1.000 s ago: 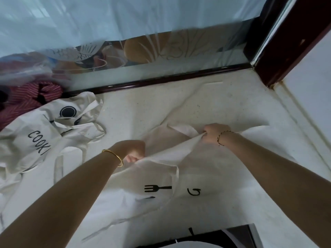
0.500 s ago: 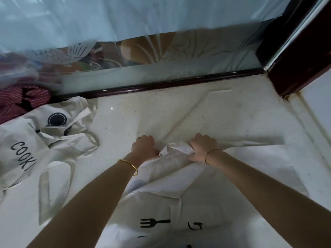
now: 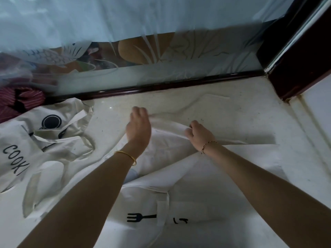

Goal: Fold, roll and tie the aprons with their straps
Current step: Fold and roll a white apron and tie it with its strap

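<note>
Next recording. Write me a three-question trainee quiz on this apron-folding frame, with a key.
1. True or false: the cream cloth apron with the black fork print is already rolled and tied.
2. The right hand grips: A) a fold of that apron B) a red striped cloth C) the glass door.
3. Fill in: the second cream apron, at left, shows the black letters ____.
Key: 1 false; 2 A; 3 COOKI.

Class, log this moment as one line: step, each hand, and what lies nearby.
step: folding apron | left hand: open, at its far edge | right hand: pinches its fold | nearby: second apron, crumpled, left
</note>
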